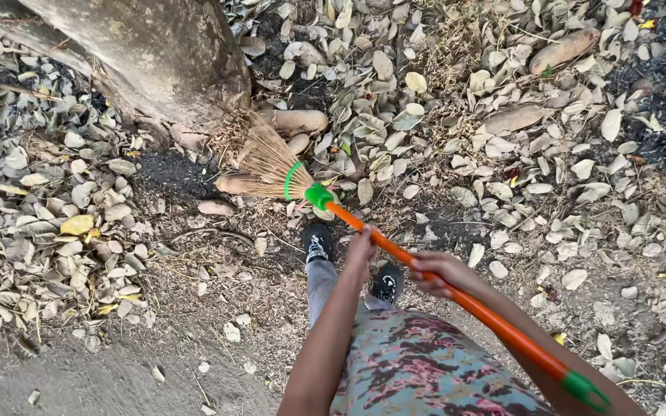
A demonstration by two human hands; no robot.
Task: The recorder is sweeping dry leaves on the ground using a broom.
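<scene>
Ahead of both hands, the tree trunk and its roots crowd the broom, so a hard stroke could, I judge, jam or snap the bristles against the bark. The left hand seems wrapped around the orange handle nearer the head, the right hand closed lower. Dry leaves could scatter back sideways.

Single view, head-worn, looking steeply down over the wearer's own front at leaf-strewn ground. Near range: arms enter from 6 o'clock, shoes sit just below frame centre. Tree trunk base fills 11 o'clock. No second view to overlap with.
</scene>
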